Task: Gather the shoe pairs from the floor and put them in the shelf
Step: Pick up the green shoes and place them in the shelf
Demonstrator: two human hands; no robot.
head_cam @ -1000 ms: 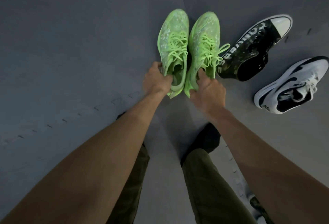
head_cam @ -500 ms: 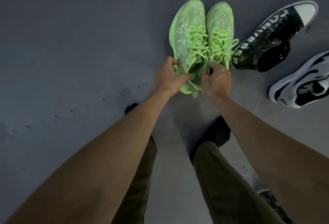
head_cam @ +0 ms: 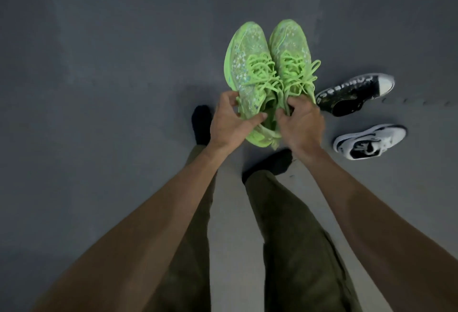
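Two green sneakers [head_cam: 270,76] hang above the floor [head_cam: 99,88], pressed together, left hand [head_cam: 229,123] and right hand [head_cam: 301,126] clenched on their heels. Loose laces could snag; either shoe may slip free.

I hold the two green shoes side by side, toes pointing away from me: my left hand [head_cam: 229,121] has its grip on the heel end of the left shoe [head_cam: 247,74], my right hand [head_cam: 301,123] on the laces and collar of the right shoe [head_cam: 290,49]. On the grey floor [head_cam: 99,88] to my right lie a black sneaker [head_cam: 354,93] with white lettering and, nearer me, a white-and-black sneaker [head_cam: 369,142], apart from each other. My olive trousers [head_cam: 292,237] and black socks [head_cam: 202,123] show below.
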